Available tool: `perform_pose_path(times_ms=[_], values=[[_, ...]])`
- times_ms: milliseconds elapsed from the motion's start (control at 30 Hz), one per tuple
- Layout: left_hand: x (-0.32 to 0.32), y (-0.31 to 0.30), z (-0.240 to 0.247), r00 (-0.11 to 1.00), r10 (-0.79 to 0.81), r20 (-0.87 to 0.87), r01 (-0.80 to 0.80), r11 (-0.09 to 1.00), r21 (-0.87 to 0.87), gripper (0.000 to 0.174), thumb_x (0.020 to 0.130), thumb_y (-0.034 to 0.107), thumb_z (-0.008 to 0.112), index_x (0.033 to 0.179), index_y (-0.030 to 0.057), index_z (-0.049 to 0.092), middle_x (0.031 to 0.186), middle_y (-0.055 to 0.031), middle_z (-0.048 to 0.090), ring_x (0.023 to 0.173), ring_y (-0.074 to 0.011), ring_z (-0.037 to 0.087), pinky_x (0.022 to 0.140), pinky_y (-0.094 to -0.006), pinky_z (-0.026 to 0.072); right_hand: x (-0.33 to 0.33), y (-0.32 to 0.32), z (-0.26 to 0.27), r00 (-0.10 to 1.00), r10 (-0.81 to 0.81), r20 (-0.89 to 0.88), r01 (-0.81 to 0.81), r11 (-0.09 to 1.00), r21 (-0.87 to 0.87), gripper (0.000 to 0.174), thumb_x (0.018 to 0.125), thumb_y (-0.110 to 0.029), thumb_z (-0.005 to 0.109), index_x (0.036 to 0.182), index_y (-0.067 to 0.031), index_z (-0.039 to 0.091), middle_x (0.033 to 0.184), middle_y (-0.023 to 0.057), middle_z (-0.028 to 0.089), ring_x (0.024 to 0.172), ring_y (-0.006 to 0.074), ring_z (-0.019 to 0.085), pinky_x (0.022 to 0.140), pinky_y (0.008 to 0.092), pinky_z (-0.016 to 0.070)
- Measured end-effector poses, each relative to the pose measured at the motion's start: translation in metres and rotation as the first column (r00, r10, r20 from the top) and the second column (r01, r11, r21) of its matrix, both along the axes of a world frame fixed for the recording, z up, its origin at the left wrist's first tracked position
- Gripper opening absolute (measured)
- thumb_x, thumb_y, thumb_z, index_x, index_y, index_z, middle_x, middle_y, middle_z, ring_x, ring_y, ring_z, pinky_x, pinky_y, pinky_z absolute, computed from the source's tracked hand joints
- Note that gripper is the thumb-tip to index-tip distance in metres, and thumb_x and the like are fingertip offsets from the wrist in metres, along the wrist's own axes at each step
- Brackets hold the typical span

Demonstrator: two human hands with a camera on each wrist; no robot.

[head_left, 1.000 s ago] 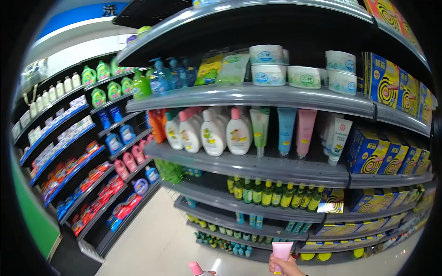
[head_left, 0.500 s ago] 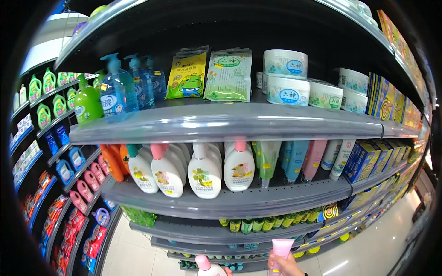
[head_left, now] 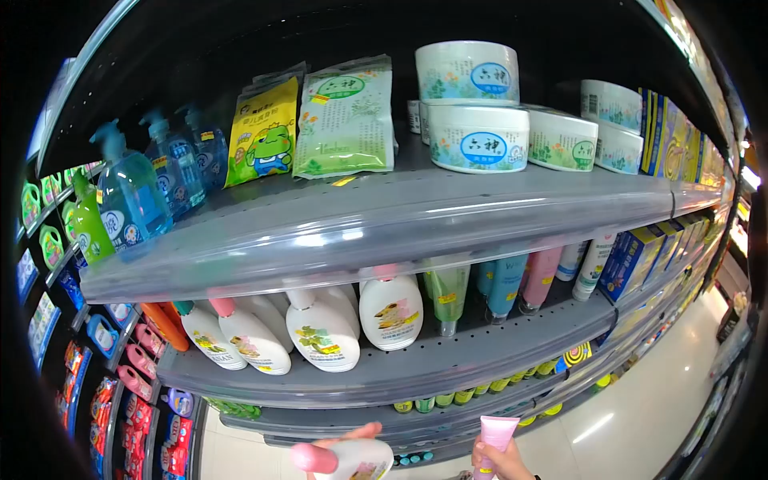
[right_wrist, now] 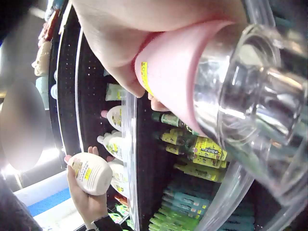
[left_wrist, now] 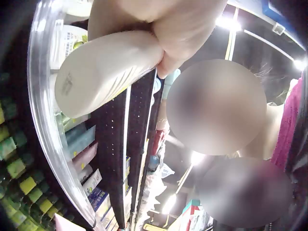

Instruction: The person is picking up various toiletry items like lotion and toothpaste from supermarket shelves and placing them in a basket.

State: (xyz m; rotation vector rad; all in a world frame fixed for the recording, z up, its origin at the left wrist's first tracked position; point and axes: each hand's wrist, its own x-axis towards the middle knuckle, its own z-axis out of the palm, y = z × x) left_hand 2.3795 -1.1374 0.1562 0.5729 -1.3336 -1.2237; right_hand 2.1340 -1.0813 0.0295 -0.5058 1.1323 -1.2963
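Observation:
A white bottle with a pink cap (head_left: 364,462) lies tilted in my left hand (head_left: 349,434), its cap pointing left in the head view. The right wrist view shows this hand (right_wrist: 90,204) cupped round the bottle (right_wrist: 92,174), its label in sight. Seen from the left wrist, the bottle's plain back (left_wrist: 103,72) is below the hand (left_wrist: 159,21). My right hand (head_left: 502,460) grips a pink tube (head_left: 498,436), wide flat end up. Close in the right wrist view are the tube (right_wrist: 178,67), its clear cap (right_wrist: 231,82) and the hand (right_wrist: 120,33).
Ahead, a shelf edge (head_left: 384,232) sticks out above white bottles (head_left: 322,336), a green tube (head_left: 448,296) and blue and pink tubes. Higher up stand pump bottles (head_left: 132,192), bags (head_left: 346,120) and round tubs (head_left: 480,148). Pale floor (head_left: 640,392) shows at the right.
The view has moved closer to the shelves, which look larger. The left hand's bottle has risen into view and tipped over to the left. The right hand still grips the pink tube.

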Motion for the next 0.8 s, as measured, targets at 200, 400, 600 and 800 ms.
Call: perform_pose_path(times_ms=[200,400,600,800], values=[[-0.039,-0.037,0.018,0.949,0.314,-0.033,-0.314,0.926,-0.211,0.078,0.075,0.048,0.073,0.123,-0.0024,0.039,0.110,-0.0182,0.055,0.105,-0.0328,0.058,0.090,-0.0451,0.0490,-0.042,0.001,0.004,0.999,0.054,-0.011,-0.053,0.998,0.034,0.006,0.089,-0.009,0.060,0.088,-0.0035,0.058,0.069,-0.0005,0.057,0.057,0.0084,0.052,0.049,0.0219,0.0412],[-0.074,-0.063,0.043,0.919,0.388,0.067,-0.344,0.875,-0.340,0.068,0.085,0.032,0.069,0.131,-0.0038,0.034,0.121,-0.0216,0.052,0.114,-0.0322,0.053,0.096,-0.0437,0.0427,-0.079,0.008,-0.010,0.999,0.040,-0.007,-0.040,0.999,0.005,0.005,0.089,-0.009,0.060,0.088,-0.0051,0.057,0.069,-0.0003,0.056,0.055,0.0080,0.051,0.046,0.0216,0.0396],[-0.092,-0.081,0.041,0.848,0.512,0.137,-0.441,0.825,-0.354,0.066,0.086,0.031,0.069,0.131,-0.0043,0.037,0.119,-0.0118,0.052,0.111,-0.0199,0.051,0.096,-0.0339,0.0393,-0.110,0.005,-0.019,0.994,0.048,0.101,-0.052,0.998,0.036,0.006,0.089,-0.010,0.061,0.089,-0.0064,0.056,0.069,-0.0012,0.055,0.054,0.0074,0.049,0.046,0.0205,0.0386],[-0.111,-0.090,0.044,0.888,0.431,0.158,-0.368,0.875,-0.313,0.057,0.092,0.020,0.061,0.134,-0.0071,0.033,0.123,-0.0111,0.050,0.113,-0.0175,0.048,0.098,-0.0319,0.0357,-0.128,-0.005,-0.025,0.994,0.074,0.075,-0.073,0.997,-0.024,0.006,0.090,-0.011,0.060,0.090,-0.0066,0.057,0.070,-0.0022,0.054,0.057,0.0068,0.051,0.049,0.0206,0.0392]])
